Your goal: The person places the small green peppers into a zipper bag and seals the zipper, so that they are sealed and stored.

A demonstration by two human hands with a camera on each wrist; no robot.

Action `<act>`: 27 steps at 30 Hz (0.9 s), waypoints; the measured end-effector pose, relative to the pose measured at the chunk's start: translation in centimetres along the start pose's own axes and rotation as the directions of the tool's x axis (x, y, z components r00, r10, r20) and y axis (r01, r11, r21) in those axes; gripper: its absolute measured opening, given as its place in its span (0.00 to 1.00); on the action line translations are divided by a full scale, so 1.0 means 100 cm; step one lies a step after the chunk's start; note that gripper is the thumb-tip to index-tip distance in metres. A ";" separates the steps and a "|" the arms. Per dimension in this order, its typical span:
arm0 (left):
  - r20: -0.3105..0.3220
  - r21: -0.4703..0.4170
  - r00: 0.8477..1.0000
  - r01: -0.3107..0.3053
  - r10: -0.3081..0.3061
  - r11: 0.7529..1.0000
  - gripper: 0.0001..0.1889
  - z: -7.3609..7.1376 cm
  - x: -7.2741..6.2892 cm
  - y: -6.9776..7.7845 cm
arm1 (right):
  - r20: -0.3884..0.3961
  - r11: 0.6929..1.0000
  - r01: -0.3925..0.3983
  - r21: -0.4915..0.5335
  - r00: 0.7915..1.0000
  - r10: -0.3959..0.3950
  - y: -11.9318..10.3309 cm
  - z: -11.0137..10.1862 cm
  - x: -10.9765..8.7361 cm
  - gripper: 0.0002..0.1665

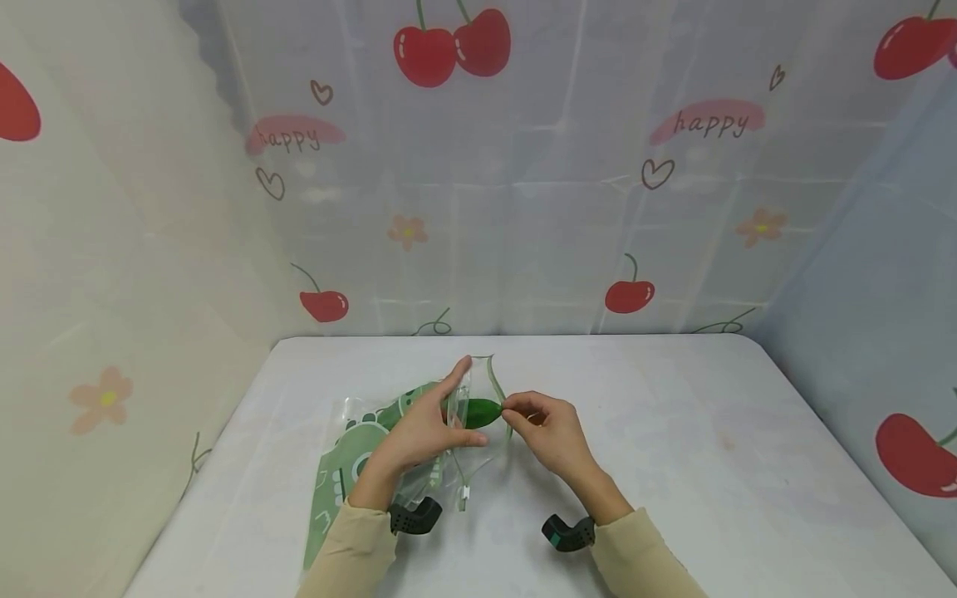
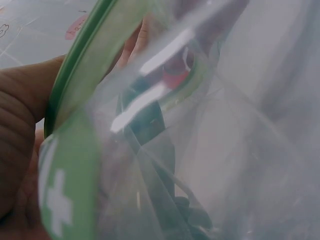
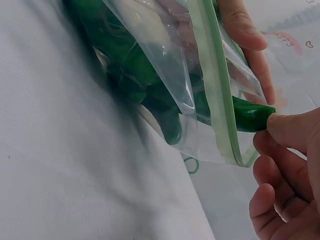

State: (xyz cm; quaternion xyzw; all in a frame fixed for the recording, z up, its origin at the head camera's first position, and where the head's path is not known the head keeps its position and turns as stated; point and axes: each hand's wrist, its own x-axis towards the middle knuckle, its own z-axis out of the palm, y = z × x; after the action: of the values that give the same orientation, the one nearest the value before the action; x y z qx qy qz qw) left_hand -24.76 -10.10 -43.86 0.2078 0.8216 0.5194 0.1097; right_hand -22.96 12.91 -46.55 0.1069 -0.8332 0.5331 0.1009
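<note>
A clear zip bag with a green printed side lies at the left middle of the table. My left hand is at its mouth, thumb and forefinger spread wide apart against the plastic. A glossy long green pepper pokes out through the mouth, past the pale green zip strip. Its tip is pinched between the thumb and forefinger of my right hand. More dark green peppers show through the plastic in the right wrist view. Clear film covers much of the left wrist view.
The white table extends to the right of my hands. Behind it hangs a pale curtain printed with cherries, and similar sheets close off both sides. A black wrist strap sits at each cuff.
</note>
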 end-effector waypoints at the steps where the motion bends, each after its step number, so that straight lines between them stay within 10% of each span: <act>1: 0.000 0.000 1.000 0.000 0.000 1.000 0.59 0.000 0.000 0.000 | -0.002 1.000 0.002 0.001 1.000 -0.002 0.000 0.000 0.000 0.06; 27: -0.015 0.036 1.000 -0.007 0.008 0.999 0.59 0.003 -0.001 0.001 | 0.080 0.995 0.020 -0.099 0.997 -0.012 -0.004 0.008 -0.004 0.12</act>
State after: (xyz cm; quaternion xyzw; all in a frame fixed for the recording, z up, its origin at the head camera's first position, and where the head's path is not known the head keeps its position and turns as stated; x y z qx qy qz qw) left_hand -24.53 -9.92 -43.92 0.2089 0.8308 0.5064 0.0979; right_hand -22.46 12.03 -46.62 0.1295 -0.8613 0.4851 0.0773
